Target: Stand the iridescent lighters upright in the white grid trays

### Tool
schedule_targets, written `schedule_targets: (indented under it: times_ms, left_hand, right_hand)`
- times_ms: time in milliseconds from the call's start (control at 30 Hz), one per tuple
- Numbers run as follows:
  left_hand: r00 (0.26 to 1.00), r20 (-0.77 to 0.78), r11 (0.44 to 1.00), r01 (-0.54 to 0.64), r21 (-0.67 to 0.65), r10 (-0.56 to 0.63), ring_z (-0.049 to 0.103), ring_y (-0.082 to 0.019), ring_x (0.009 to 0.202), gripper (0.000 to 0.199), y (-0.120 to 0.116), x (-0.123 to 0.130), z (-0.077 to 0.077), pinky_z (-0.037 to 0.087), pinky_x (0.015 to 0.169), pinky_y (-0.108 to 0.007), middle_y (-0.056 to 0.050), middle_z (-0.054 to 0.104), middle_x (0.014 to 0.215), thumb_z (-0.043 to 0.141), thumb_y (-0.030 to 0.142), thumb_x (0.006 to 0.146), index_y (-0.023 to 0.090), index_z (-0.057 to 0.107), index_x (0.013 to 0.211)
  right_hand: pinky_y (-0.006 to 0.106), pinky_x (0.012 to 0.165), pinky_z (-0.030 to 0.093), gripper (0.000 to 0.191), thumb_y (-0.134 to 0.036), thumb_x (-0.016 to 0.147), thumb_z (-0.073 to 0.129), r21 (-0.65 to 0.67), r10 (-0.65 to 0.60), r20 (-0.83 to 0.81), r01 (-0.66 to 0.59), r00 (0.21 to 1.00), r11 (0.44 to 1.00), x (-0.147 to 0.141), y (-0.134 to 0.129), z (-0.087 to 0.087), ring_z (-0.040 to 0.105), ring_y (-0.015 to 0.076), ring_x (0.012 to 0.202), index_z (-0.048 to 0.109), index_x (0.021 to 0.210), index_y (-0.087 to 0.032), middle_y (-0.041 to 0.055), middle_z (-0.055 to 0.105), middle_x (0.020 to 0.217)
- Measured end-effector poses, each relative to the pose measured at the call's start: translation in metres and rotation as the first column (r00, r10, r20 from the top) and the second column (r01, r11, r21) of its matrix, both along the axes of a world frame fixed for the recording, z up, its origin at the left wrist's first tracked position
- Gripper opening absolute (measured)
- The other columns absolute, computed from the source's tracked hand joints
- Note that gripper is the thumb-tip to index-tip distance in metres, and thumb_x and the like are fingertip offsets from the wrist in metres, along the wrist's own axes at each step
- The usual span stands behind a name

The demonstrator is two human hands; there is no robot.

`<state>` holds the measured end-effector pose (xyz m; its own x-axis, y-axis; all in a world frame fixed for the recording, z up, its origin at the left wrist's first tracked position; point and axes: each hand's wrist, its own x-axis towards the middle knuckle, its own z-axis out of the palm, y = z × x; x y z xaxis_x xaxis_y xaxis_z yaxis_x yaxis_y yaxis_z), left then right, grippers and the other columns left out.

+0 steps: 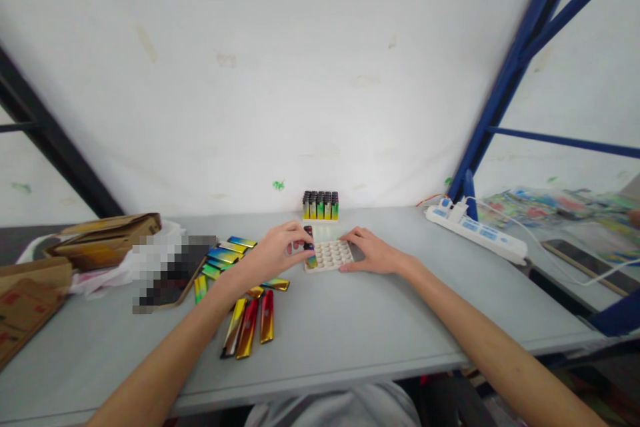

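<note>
A white tray [334,255] with rows of round holes lies on the table in front of me. My left hand [286,245] pinches a lighter [311,259] with a dark top and a yellow-green body at the tray's left end. Another dark lighter top [308,231] shows just beyond those fingers. On the tray's right end rests my right hand [374,251], its thumb and fingers gripping the edge from both sides. Several shiny loose lighters [247,328] in red, gold, blue and green lie left of the tray, partly behind my left forearm.
Against the wall stands a second rack filled with upright lighters [321,205]. A white power strip [475,233] with plugs and cables lies at the right. Cardboard boxes [105,240] and a partly blurred dark flat object [185,273] occupy the left. Blue metal frame bars [505,80] rise at the right.
</note>
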<state>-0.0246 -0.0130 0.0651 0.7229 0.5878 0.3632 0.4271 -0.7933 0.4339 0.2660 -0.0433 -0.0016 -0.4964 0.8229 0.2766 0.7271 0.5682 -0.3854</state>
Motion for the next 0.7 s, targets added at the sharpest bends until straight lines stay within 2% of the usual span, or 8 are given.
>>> schedule_targets:
  times_ms: [167, 333, 533, 633, 700]
  left_hand:
    - [0.997, -0.074, 0.998, 0.031, 0.046, -0.027, 0.061, -0.02, 0.08, 0.029, 0.001, -0.005, 0.001, 0.047, 0.076, -0.03, -0.006, 0.066, 0.09, 0.059, 0.044, 0.094, 0.021, 0.075, 0.102]
    - [0.991, -0.134, 0.994, 0.042, 0.102, -0.028, 0.059, -0.018, 0.075, 0.025, -0.003, -0.002, 0.002, 0.045, 0.073, -0.029, -0.005, 0.066, 0.084, 0.058, 0.036, 0.095, 0.018, 0.072, 0.105]
    - [0.981, -0.195, 1.0, 0.013, 0.023, -0.009, 0.056, -0.016, 0.064, 0.024, -0.004, -0.005, 0.008, 0.039, 0.064, -0.026, -0.002, 0.065, 0.071, 0.058, 0.036, 0.094, 0.018, 0.073, 0.1]
    - [0.976, -0.218, 1.0, -0.004, 0.013, 0.007, 0.055, -0.016, 0.061, 0.024, -0.004, -0.002, 0.003, 0.036, 0.062, -0.026, -0.001, 0.064, 0.068, 0.058, 0.037, 0.094, 0.018, 0.073, 0.096]
    - [0.979, -0.203, 0.999, 0.005, 0.04, 0.003, 0.054, -0.015, 0.061, 0.024, -0.003, 0.0, -0.003, 0.036, 0.063, -0.025, 0.0, 0.062, 0.067, 0.057, 0.036, 0.095, 0.019, 0.072, 0.104]
  right_hand:
    - [0.045, 0.102, 0.046, 0.069, -0.061, 0.08, 0.076, -0.006, -0.008, 0.005, 0.008, 1.0, 1.0, 0.0, 0.0, 0.0, 0.054, 0.03, 0.114, 0.058, 0.13, -0.017, 0.0135, 0.06, 0.121]
    - [0.045, 0.101, 0.047, 0.07, -0.061, 0.08, 0.076, -0.011, -0.015, 0.013, 0.015, 1.0, 1.0, 0.0, 0.0, -0.002, 0.054, 0.0299, 0.113, 0.057, 0.131, -0.016, 0.0139, 0.058, 0.121]
    - [0.045, 0.1, 0.047, 0.069, -0.062, 0.08, 0.075, -0.008, -0.02, 0.008, 0.02, 1.0, 1.0, 0.0, 0.0, -0.002, 0.055, 0.0299, 0.112, 0.058, 0.131, -0.018, 0.0133, 0.059, 0.119]
    - [0.045, 0.1, 0.047, 0.069, -0.062, 0.081, 0.075, -0.009, -0.021, 0.01, 0.022, 1.0, 1.0, -0.001, -0.001, -0.001, 0.055, 0.03, 0.112, 0.058, 0.131, -0.018, 0.0132, 0.059, 0.119]
    - [0.045, 0.1, 0.047, 0.069, -0.062, 0.081, 0.074, -0.013, -0.024, 0.012, 0.024, 1.0, 1.0, -0.001, -0.001, -0.001, 0.055, 0.03, 0.112, 0.058, 0.131, -0.018, 0.0136, 0.059, 0.119]
